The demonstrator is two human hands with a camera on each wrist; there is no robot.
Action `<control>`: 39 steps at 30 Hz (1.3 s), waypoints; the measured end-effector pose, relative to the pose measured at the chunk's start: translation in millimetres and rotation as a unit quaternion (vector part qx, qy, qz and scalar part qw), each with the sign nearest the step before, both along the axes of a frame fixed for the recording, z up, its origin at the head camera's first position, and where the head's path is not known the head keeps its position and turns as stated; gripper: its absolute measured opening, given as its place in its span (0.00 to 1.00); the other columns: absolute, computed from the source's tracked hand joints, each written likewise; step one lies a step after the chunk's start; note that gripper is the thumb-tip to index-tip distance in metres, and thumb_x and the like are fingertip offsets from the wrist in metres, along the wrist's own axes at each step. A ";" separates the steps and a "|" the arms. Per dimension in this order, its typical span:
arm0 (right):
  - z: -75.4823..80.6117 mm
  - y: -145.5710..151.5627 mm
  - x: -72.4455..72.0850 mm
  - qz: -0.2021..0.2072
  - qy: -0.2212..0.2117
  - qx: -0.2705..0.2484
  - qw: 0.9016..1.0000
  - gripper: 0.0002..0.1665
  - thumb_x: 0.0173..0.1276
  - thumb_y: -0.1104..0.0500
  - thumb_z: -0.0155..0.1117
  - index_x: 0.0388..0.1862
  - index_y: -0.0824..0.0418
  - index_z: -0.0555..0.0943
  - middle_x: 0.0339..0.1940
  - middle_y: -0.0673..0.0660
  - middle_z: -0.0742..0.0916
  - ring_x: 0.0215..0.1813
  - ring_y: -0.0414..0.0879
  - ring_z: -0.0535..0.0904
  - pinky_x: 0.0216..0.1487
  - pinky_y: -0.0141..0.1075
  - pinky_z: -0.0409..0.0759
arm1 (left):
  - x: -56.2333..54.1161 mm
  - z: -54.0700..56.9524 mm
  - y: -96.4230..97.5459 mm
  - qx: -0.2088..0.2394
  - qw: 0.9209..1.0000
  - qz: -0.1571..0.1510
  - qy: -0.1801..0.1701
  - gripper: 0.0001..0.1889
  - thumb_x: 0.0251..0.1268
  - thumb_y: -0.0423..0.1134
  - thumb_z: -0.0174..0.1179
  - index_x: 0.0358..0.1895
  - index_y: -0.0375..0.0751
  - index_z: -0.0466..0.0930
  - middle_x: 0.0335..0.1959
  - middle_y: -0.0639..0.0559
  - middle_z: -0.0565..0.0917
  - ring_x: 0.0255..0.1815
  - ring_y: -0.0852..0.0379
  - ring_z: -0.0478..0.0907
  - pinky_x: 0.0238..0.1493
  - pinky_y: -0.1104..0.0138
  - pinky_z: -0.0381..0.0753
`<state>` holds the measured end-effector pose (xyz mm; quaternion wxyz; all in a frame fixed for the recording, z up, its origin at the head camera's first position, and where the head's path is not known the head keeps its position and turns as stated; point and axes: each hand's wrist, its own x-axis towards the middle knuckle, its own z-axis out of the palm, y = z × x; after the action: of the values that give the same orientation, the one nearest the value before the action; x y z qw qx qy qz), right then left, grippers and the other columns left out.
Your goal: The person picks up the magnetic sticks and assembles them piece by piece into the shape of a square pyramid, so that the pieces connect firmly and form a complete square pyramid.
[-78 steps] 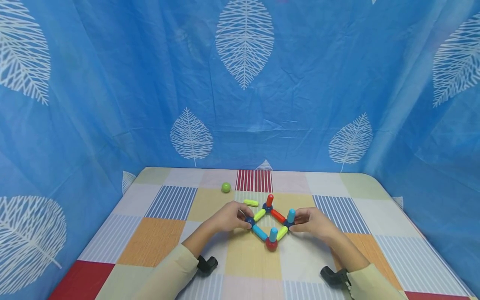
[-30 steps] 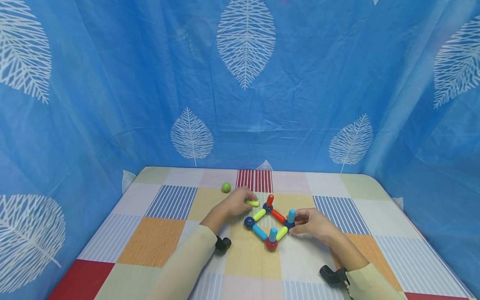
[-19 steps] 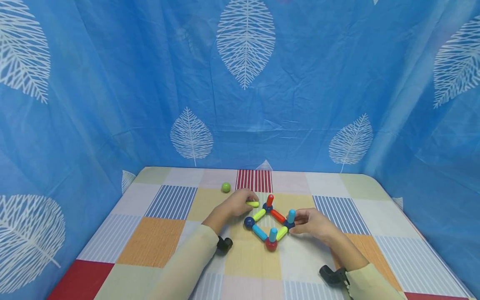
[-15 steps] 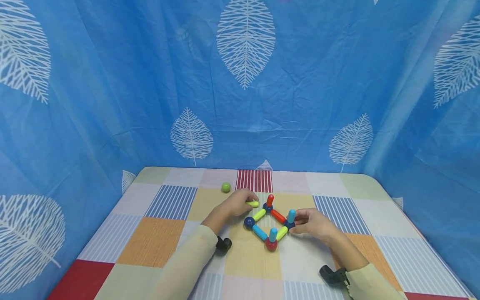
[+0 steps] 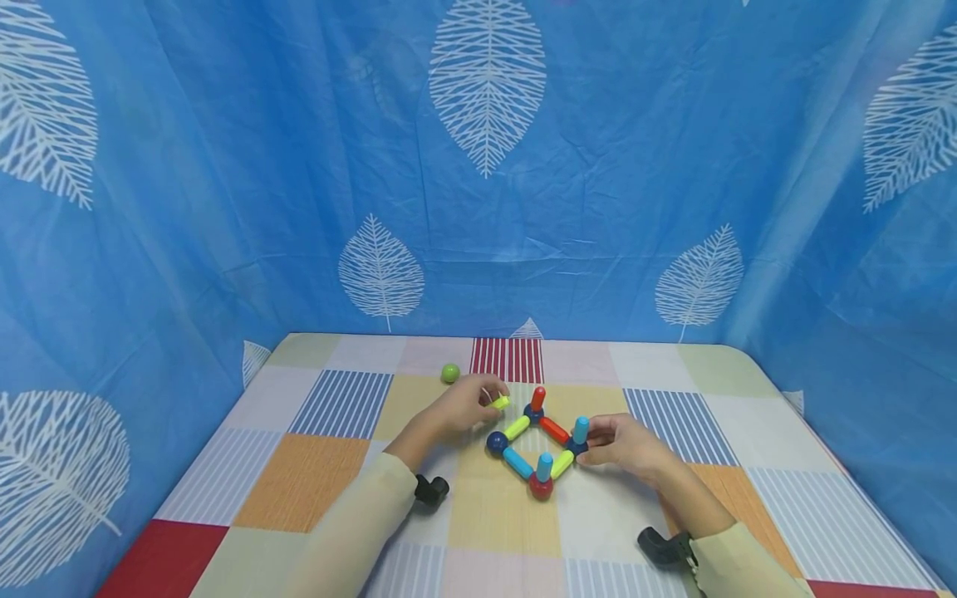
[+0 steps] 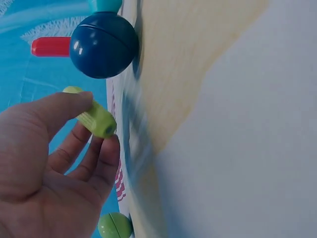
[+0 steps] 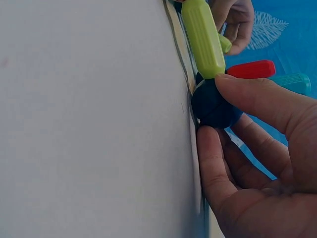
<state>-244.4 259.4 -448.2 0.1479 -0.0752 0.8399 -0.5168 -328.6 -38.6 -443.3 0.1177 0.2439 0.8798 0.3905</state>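
My left hand (image 5: 465, 405) pinches a yellow-green magnetic rod (image 6: 98, 118) between thumb and fingers, just off the tablecloth. Near it lies the bare dark blue ball (image 5: 497, 443) at the left corner of a four-sided frame of rods and balls. With thumb and fingertips my right hand (image 5: 626, 445) grips the dark blue ball (image 7: 214, 103) at the frame's right corner. From that ball a light blue rod (image 5: 581, 430) stands upright. A red rod (image 5: 538, 399) rises from the far ball, and another light blue rod (image 5: 545, 467) from the red ball (image 5: 541, 487) in front.
A loose green ball (image 5: 450, 373) sits on the tablecloth beyond my left hand. The patchwork-covered table (image 5: 321, 482) ends at a blue leaf-print curtain (image 5: 598, 208) behind and on both sides. Black wrist mounts (image 5: 431, 491) hang at my sleeves.
My left hand left the frame's left ball, took the loose yellow-green rod and lifted it slightly, turning it. The right hand stays on its ball, and the frame has not moved.
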 end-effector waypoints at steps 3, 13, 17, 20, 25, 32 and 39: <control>-0.3 0.4 -0.1 0.002 0.001 0.002 1.000 0.26 0.57 0.66 0.78 0.55 0.71 0.83 0.44 0.59 0.89 0.46 0.45 0.83 0.46 0.31 0.82 | 0.6 -0.8 -2.0 0.018 1.000 -0.002 -0.001 0.12 0.63 0.31 0.69 0.48 0.46 0.83 0.40 0.52 0.82 0.42 0.57 0.78 0.46 0.65 0.82; -0.5 1.1 -1.3 0.007 0.000 -0.005 1.000 0.26 0.57 0.66 0.78 0.55 0.72 0.83 0.43 0.59 0.89 0.46 0.45 0.83 0.46 0.31 0.82 | 6.9 0.7 -7.6 0.056 0.998 0.020 -0.006 0.10 0.64 0.34 0.70 0.47 0.46 0.82 0.40 0.51 0.83 0.42 0.56 0.80 0.39 0.67 0.83; -0.6 1.0 -0.8 0.006 0.002 -0.004 1.000 0.26 0.58 0.66 0.78 0.55 0.72 0.83 0.44 0.59 0.89 0.46 0.45 0.82 0.46 0.30 0.82 | 10.5 -0.5 -10.2 0.072 0.997 0.027 -0.008 0.12 0.65 0.36 0.70 0.50 0.46 0.83 0.41 0.52 0.83 0.43 0.57 0.80 0.41 0.67 0.84; -0.6 0.7 -0.3 0.007 0.004 -0.004 1.000 0.24 0.58 0.65 0.78 0.53 0.72 0.83 0.44 0.60 0.88 0.46 0.45 0.82 0.46 0.30 0.83 | 13.1 -1.1 -12.7 0.085 0.996 0.029 -0.009 0.13 0.66 0.36 0.70 0.52 0.46 0.84 0.42 0.53 0.84 0.44 0.57 0.81 0.42 0.66 0.85; -0.8 0.0 -0.2 0.005 0.005 -0.007 1.000 0.23 0.58 0.64 0.78 0.51 0.72 0.83 0.43 0.59 0.88 0.45 0.46 0.81 0.45 0.30 0.83 | 18.0 -1.5 -17.8 0.104 0.994 0.023 -0.002 0.11 0.65 0.36 0.70 0.49 0.46 0.85 0.43 0.53 0.85 0.45 0.57 0.82 0.46 0.65 0.85; -0.6 -0.1 -0.2 0.001 0.002 -0.012 1.000 0.24 0.58 0.64 0.79 0.51 0.73 0.83 0.42 0.58 0.87 0.45 0.46 0.81 0.45 0.30 0.83 | 21.9 -2.6 -21.8 0.156 0.987 0.012 -0.018 0.10 0.64 0.33 0.71 0.47 0.44 0.84 0.43 0.51 0.86 0.46 0.58 0.83 0.48 0.65 0.85; -0.3 0.1 0.1 0.001 0.002 -0.015 1.000 0.23 0.59 0.64 0.78 0.51 0.72 0.82 0.42 0.59 0.87 0.45 0.46 0.81 0.45 0.30 0.83 | 31.5 2.9 -22.6 0.192 0.980 -0.023 -0.042 0.11 0.61 0.29 0.71 0.45 0.41 0.84 0.43 0.49 0.85 0.47 0.57 0.84 0.55 0.62 0.86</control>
<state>-244.3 259.5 -448.5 0.1458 -0.0792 0.8321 -0.5293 -297.1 -61.2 -440.4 0.1145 0.2658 0.7768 0.5593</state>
